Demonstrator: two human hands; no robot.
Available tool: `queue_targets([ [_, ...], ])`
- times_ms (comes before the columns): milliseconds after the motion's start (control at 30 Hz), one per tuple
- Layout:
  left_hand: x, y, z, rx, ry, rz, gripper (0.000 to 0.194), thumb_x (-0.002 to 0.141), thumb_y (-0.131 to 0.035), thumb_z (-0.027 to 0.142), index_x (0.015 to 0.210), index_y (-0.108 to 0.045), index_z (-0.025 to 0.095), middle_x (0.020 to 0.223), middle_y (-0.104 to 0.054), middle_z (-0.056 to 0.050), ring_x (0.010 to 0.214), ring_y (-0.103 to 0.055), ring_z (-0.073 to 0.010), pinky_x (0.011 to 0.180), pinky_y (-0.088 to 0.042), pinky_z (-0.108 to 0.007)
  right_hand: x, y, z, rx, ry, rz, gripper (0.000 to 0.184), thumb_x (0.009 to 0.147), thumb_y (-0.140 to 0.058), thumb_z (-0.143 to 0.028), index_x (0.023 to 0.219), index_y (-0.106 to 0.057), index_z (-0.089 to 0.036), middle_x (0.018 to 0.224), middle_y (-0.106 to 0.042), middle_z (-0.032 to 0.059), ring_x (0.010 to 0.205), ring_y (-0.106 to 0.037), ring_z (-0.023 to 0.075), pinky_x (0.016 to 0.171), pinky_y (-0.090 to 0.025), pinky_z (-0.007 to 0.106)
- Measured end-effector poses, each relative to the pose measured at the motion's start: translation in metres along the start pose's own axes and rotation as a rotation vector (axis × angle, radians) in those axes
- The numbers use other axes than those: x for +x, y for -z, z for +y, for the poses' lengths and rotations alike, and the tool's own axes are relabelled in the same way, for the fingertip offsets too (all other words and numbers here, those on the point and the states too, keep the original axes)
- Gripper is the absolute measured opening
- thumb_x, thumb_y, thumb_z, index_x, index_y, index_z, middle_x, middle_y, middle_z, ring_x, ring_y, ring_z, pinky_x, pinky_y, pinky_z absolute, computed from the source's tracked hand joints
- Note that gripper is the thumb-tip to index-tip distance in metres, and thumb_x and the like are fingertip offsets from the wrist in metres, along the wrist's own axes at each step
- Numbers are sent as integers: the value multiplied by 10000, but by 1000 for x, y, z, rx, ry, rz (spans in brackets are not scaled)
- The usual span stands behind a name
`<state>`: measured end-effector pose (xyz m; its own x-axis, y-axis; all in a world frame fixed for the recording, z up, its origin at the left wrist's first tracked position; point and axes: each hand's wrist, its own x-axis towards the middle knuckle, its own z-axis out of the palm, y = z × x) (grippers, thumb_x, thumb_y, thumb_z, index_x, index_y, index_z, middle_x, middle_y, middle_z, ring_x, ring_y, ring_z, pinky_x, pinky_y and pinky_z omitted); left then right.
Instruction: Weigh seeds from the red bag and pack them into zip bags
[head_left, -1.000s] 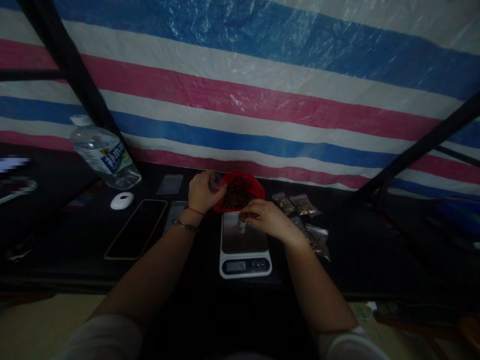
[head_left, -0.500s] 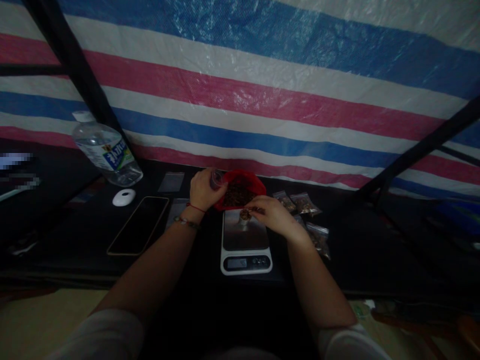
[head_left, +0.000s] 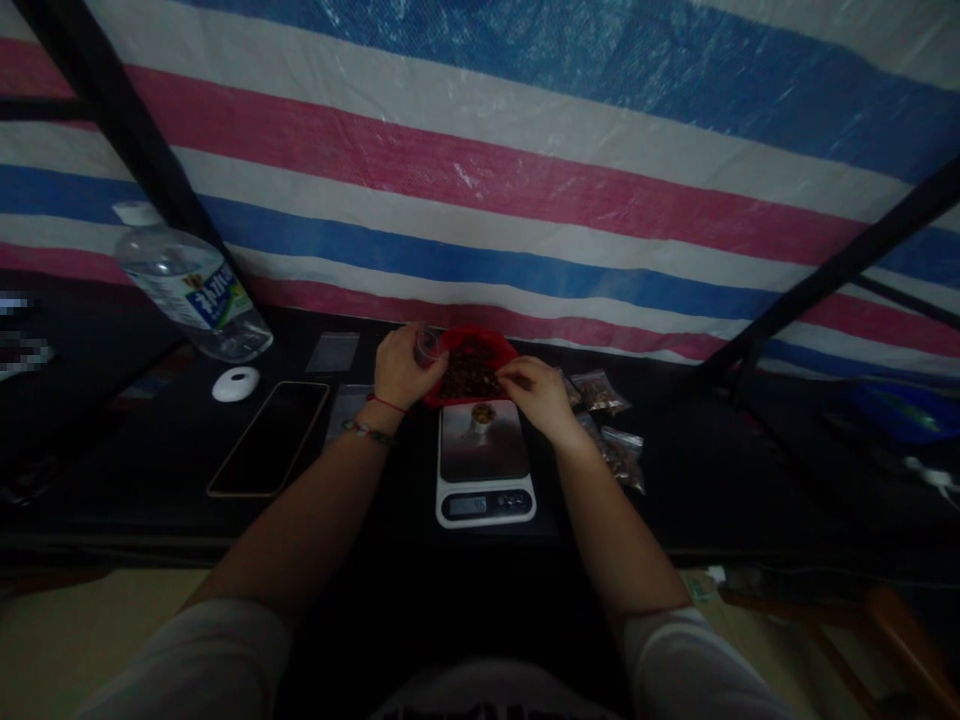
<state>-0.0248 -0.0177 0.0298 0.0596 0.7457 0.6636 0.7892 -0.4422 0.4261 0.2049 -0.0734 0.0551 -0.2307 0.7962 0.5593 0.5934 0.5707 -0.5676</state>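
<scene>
A small clear cup (head_left: 427,346) is in my left hand (head_left: 405,370), whose fingers wrap round it at the left rim of a red container (head_left: 491,340). Dried brown bits (head_left: 471,378) fill the container's bottom. My right hand (head_left: 538,395) is closed in a pinch at the container's right front edge; what lies between its fingertips, if anything, is too small to make out. Just in front stands a white digital scale (head_left: 486,507) with a lit display. On its metal plate sits a small round cup (head_left: 481,418) filled with brownish bits.
Several filled zip bags (head_left: 600,392) lie right of the scale. To the left are a phone (head_left: 270,438), flat clear bags (head_left: 334,352), a white oval case (head_left: 235,384) and a large plastic bottle (head_left: 199,290). A striped sheet (head_left: 480,200) hangs behind the table.
My right hand has drawn back from above the small cup on the scale to the red container's edge. The left hand still holds the clear cup. The view has shifted slightly.
</scene>
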Motion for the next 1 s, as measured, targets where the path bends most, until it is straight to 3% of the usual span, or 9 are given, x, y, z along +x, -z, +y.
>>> queue_targets([
  [200, -1, -4, 0, -63, -12, -28, 537, 737, -572, 401, 1203, -506, 143, 1117, -618, -119, 1081, -554, -275, 945, -431, -414, 3, -10, 14, -18, -9, -10, 158, 801, -558, -134, 838, -700, -192, 885, -694, 55, 872, -622, 189, 835, -483, 339],
  [367, -1, -4, -1, -77, -16, -23, 535, 739, -563, 398, 1202, -508, 136, 1129, -616, -121, 1096, -547, -269, 964, -429, -416, 1, -5, 15, 33, -11, -33, 213, 856, -502, -155, 921, -701, -193, 943, -706, 56, 906, -636, 173, 856, -481, 325],
  [500, -1, -5, -3, -67, -20, -8, 532, 735, -567, 401, 1195, -514, 139, 1147, -614, -122, 1086, -556, -268, 976, -426, -421, -2, 4, 11, 146, 31, -281, 234, 845, -598, -282, 1052, -678, -209, 1035, -701, 58, 986, -632, 184, 884, -476, 340],
  [567, -2, -6, -4, -61, -13, -10, 531, 737, -568, 403, 1198, -512, 146, 1151, -615, -119, 1086, -558, -270, 975, -427, -423, -4, 5, 9, 154, 61, -396, 362, 763, -703, -318, 1107, -659, -213, 1079, -690, 65, 1023, -621, 199, 905, -467, 352],
  [667, -2, -7, -4, -49, -8, -17, 521, 739, -569, 399, 1197, -516, 158, 1159, -615, -115, 1089, -560, -271, 972, -430, -418, -5, 4, 5, 104, 73, -465, 506, 653, -797, -328, 1119, -655, -195, 1086, -681, 83, 1015, -619, 211, 906, -463, 357],
  [1000, -1, -8, -5, -62, -20, -32, 513, 740, -562, 401, 1191, -521, 160, 1144, -622, -113, 1086, -563, -269, 979, -426, -425, -3, 3, -10, 128, 64, -436, 101, 777, -691, -258, 842, -715, -184, 848, -685, 37, 837, -624, 152, 779, -474, 286],
])
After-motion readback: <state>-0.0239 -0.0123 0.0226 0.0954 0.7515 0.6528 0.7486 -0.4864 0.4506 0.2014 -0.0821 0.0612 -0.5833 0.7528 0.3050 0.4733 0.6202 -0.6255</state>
